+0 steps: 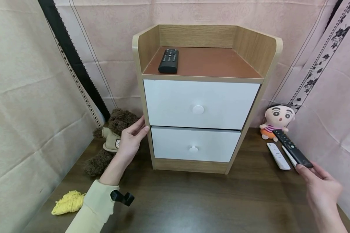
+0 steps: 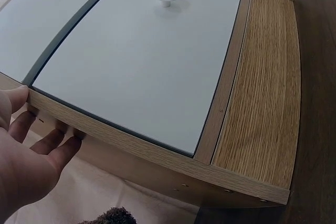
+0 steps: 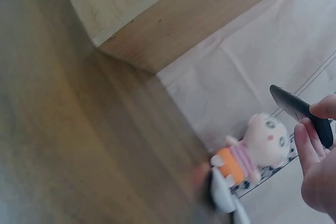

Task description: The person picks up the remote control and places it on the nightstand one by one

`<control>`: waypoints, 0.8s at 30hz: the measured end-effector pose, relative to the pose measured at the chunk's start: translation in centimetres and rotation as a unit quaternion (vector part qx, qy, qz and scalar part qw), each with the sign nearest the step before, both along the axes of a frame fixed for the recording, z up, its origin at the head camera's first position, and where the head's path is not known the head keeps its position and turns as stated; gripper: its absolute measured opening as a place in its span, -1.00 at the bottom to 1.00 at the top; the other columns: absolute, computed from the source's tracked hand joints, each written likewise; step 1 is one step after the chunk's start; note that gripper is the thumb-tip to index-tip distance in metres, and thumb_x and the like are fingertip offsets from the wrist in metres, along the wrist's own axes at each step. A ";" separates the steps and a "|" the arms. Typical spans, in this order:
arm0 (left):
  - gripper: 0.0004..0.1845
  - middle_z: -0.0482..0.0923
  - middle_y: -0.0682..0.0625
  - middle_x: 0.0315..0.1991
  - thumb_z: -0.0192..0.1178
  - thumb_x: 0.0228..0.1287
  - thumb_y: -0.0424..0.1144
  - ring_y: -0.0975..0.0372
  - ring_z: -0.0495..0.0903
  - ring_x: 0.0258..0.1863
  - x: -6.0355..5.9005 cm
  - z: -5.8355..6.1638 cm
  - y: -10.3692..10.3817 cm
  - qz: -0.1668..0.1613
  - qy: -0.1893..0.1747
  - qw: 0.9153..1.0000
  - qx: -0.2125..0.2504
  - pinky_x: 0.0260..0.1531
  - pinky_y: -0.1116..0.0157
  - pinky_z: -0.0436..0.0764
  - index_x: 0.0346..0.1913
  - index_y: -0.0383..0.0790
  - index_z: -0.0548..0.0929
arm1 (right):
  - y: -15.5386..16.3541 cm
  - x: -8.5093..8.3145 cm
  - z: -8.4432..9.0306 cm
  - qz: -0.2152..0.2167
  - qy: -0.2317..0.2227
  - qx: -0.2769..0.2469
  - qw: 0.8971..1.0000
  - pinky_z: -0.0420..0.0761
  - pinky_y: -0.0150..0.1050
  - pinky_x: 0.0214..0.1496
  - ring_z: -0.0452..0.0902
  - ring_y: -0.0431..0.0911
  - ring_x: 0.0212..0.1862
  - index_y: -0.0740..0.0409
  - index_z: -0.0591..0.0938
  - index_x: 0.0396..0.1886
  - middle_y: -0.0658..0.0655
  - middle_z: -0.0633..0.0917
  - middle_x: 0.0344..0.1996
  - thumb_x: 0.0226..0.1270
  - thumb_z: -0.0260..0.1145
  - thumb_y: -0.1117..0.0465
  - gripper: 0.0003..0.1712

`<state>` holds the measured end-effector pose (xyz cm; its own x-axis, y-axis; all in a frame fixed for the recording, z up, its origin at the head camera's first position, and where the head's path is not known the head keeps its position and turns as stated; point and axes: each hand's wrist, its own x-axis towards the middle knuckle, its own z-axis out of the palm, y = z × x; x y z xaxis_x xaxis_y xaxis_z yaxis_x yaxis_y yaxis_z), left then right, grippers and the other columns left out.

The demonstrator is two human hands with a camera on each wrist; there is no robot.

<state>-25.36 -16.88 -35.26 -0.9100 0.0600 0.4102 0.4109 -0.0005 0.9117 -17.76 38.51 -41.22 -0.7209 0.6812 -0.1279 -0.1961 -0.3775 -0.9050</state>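
The right hand point(image 1: 320, 183) pinches a black remote control point(image 1: 292, 148) above the table point(image 1: 198, 200), a white remote point(image 1: 278, 156) lying ahead and to its left. The left hand point(image 1: 130, 141), fingers loosely extended, touches the cabinet point(image 1: 175, 106) beside a brown teddy bear point(image 1: 110, 142).

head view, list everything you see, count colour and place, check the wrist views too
cabinet: 1, wood-toned, centre
drawer fronts: 2, white, stacked in cabinet
knobs: 2, white, one per drawer
dark remote: 1, dark grey, cabinet top
black remote: 1, black, in right hand
pale remote: 1, white, table, right
pale strip: 1, whitish, beside pale remote, partly hidden
doll: 1, pink-orange clothes, right of cabinet
plush toy: 1, brown, left of cabinet
yarn: 1 bundle, yellow, table, left
table: 1, brown, below
cloth: count unclear, pale, all round
sleeve: 1, pale, left arm
left hand: 1, at cabinet's left edge
right hand: 1, right
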 end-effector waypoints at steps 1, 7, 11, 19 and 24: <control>-0.43 0.30 -0.12 0.51 0.11 0.56 -0.41 0.13 0.29 0.49 0.0 0.0 0.0 0.000 -0.001 1.000 -0.001 0.37 0.32 0.38 0.55 -0.30 0.28 | -0.1 0.0 0.3 0.000 0.011 -0.002 1.000 0.68 -0.47 -0.35 0.73 -0.29 -0.41 0.04 0.79 -0.32 0.01 0.75 -0.49 0.03 0.47 0.70 -0.54; -0.43 0.31 -0.12 0.50 0.12 0.56 -0.41 0.14 0.30 0.48 0.0 0.0 0.0 0.002 -0.003 1.000 -0.002 0.36 0.31 0.39 0.55 -0.30 0.28 | -0.4 0.5 2.1 0.031 0.139 -0.044 0.989 0.72 -0.35 -0.33 0.78 -0.13 -0.37 0.32 0.80 -0.25 0.19 0.80 -0.43 0.02 0.28 0.86 -0.51; -0.42 0.31 -0.13 0.50 0.12 0.56 -0.41 0.14 0.30 0.48 -0.1 0.0 0.0 0.002 -0.003 1.000 -0.001 0.36 0.31 0.39 0.54 -0.31 0.28 | -0.7 0.8 2.9 0.060 0.229 -0.077 0.969 0.74 -0.21 -0.32 0.80 0.03 -0.34 0.50 0.76 -0.17 0.34 0.79 -0.37 0.04 0.15 0.92 -0.51; -0.43 0.31 -0.14 0.50 0.12 0.56 -0.42 0.12 0.30 0.48 -0.1 0.1 0.0 0.002 -0.003 1.000 0.000 0.35 0.32 0.39 0.54 -0.32 0.28 | -1.6 1.5 4.4 0.101 0.352 -0.070 0.928 0.73 -0.07 -0.24 0.78 0.20 -0.32 0.73 0.59 0.04 0.51 0.74 -0.22 0.13 0.02 0.94 -0.51; -0.43 0.31 -0.14 0.50 0.12 0.55 -0.42 0.12 0.30 0.48 0.0 0.1 0.0 0.003 -0.002 1.000 -0.001 0.36 0.32 0.39 0.54 -0.32 0.28 | -2.1 1.9 5.1 0.122 0.409 -0.060 0.902 0.75 -0.02 -0.24 0.76 0.27 -0.34 0.81 0.51 0.06 0.57 0.70 -0.18 0.12 0.01 0.95 -0.52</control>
<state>-25.34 -16.87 -35.15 -0.9122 0.0553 0.4061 0.4069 0.0047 0.9135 -15.86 36.42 -36.13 -0.7348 0.5055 0.4523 -0.6771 -0.5863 -0.4448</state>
